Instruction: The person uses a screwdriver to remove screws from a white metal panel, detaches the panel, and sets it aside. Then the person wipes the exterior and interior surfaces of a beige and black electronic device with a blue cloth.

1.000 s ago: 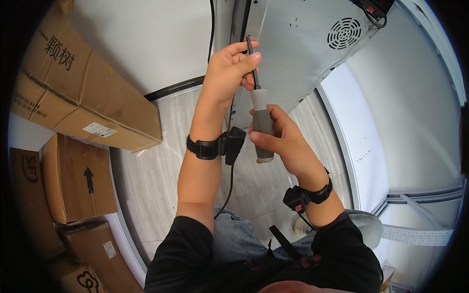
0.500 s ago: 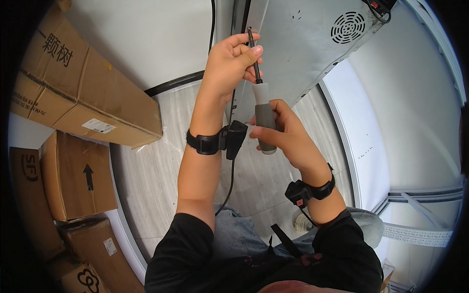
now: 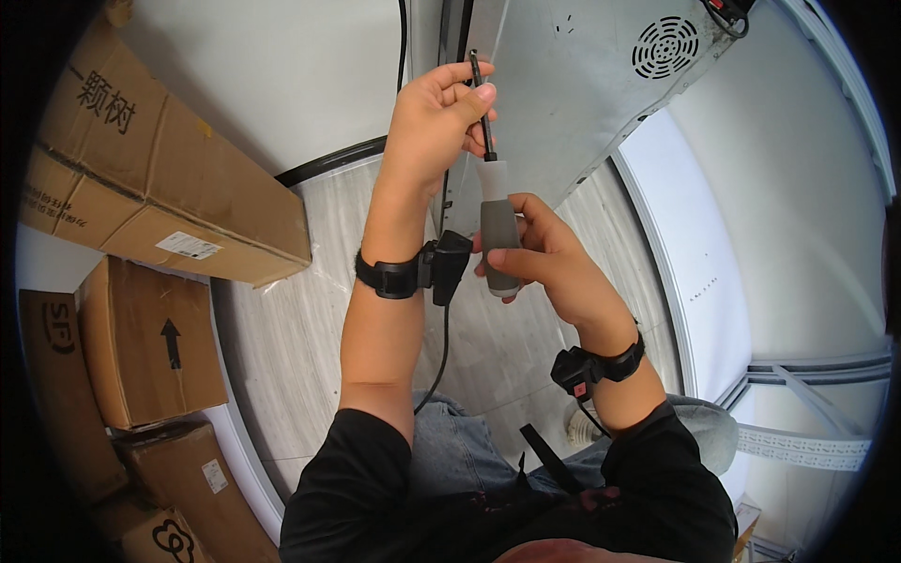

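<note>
A screwdriver [image 3: 500, 225] with a grey and whitish handle and a thin dark shaft points away from me, nearly upright in the view. My left hand [image 3: 449, 111] pinches the shaft near its far end between thumb and fingers, and the tip sticks out just past the forefinger. Lower down, my right hand [image 3: 540, 253] grips the grey handle, thumb across its near part. Behind the shaft stands the edge of a grey metal cabinet panel [image 3: 554, 122]; whether the tip touches it I cannot tell. Black straps with small devices sit round both my forearms.
Tall cardboard boxes [image 3: 178, 178] stand along the left, with more cartons [image 3: 155, 342] nearer. The metal panel has a round vent [image 3: 665, 47] and a black cable [image 3: 727, 19] at its corner. White metal shelf framing [image 3: 807, 399] is at the right, above light wood-look flooring [image 3: 310, 328].
Both hands and the screwdriver have shifted slightly to the left. The right thumb sits a little differently on the handle; both grips stay.
</note>
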